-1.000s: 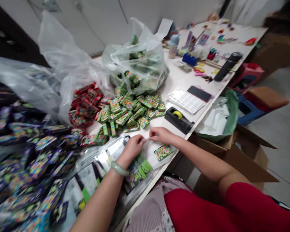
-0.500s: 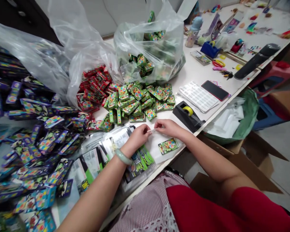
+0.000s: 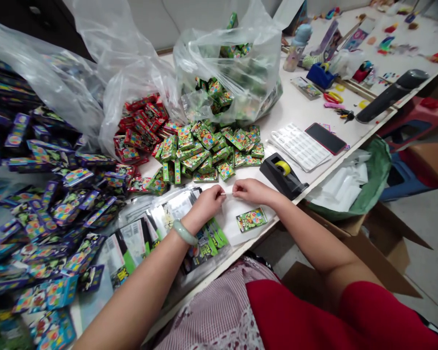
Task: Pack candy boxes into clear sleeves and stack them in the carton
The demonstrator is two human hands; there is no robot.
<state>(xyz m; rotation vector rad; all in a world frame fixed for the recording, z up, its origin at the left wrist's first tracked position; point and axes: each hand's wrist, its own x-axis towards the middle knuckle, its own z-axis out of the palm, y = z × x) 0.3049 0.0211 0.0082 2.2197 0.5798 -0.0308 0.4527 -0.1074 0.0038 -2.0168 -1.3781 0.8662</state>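
Observation:
My left hand point(image 3: 209, 201), with a pale green bangle on its wrist, pinches one side of a thin whitish plastic bag or sheet point(image 3: 233, 232) at the table's front edge. Fingertips of my right hand point(image 3: 254, 191) are closed on the far edge of the same piece, a short gap away. Whether it is a bag or a flat sheet I cannot tell for sure. A small green printed packet point(image 3: 251, 219) lies flat just below my right hand, on or inside the whitish plastic. Left of it, partly under my left forearm, are black-and-green printed pouches point(image 3: 204, 250).
Piles of green boxes point(image 3: 208, 146), red boxes point(image 3: 142, 126) and purple boxes point(image 3: 73, 204) cover the left and middle. Clear plastic bags point(image 3: 237, 82) stand behind. At right are a tape dispenser point(image 3: 282, 177), label sheets point(image 3: 299, 146), a phone point(image 3: 325, 138) and a black flask point(image 3: 392, 97).
The camera view has shifted slightly. Both hands still pinch the whitish plastic, its edge now stretched straight between the fingertips. The green packet stays beneath them.

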